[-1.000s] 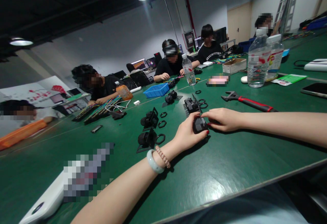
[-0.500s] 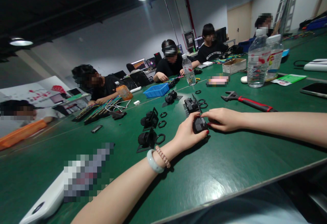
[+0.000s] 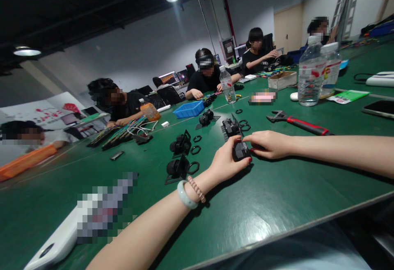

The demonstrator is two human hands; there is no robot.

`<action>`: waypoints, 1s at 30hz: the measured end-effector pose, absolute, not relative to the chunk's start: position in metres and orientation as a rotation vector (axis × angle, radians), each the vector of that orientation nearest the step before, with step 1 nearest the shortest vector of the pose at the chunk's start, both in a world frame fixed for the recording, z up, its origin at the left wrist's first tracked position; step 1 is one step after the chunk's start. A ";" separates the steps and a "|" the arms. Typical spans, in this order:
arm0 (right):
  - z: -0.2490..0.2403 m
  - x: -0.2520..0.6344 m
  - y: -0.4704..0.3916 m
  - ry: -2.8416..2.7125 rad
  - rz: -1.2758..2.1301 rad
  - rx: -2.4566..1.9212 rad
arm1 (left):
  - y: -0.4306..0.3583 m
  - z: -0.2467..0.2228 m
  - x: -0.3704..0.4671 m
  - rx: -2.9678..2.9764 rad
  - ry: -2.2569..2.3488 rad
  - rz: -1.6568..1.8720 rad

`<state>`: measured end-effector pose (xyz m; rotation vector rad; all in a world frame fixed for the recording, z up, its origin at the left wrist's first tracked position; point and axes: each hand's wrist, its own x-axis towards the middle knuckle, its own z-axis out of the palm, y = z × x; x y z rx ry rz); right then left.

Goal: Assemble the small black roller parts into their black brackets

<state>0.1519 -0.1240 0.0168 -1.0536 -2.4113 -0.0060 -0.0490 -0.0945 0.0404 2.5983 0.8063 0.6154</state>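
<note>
My left hand [image 3: 226, 159], with a bracelet and bangle at the wrist, is wrapped round a black part [image 3: 241, 150] low over the green table [image 3: 277, 204]. From the right, my right hand [image 3: 267, 144] reaches the same part, its fingers closed against the part's right edge. Just beyond them stands a black assembly [image 3: 231, 126] with black rings [image 3: 244, 124] beside it. To the left are more black assemblies [image 3: 177, 166], with a black ring [image 3: 193, 168] next to the nearest one. My fingertips partly cover the held part.
An adjustable wrench [image 3: 300, 123] with a red and black handle lies beyond my right forearm. Bottles [image 3: 311, 73] and a phone [image 3: 380, 108] are at the right. A blue tray [image 3: 188, 109] and cable bundles [image 3: 123, 132] lie farther off, near several seated people. A white device [image 3: 57, 237] is front left.
Both my hands and the black part have stayed practically in place. At the far side, a person in black has raised a hand and shifted posture.
</note>
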 end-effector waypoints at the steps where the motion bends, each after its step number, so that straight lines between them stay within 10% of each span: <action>1: 0.017 0.152 -0.124 -2.410 -0.004 -1.053 | -0.095 0.041 -0.049 2.595 0.805 0.617; 30: 0.019 0.151 -0.125 -2.415 -0.019 -1.061 | -0.095 0.042 -0.049 2.597 0.806 0.605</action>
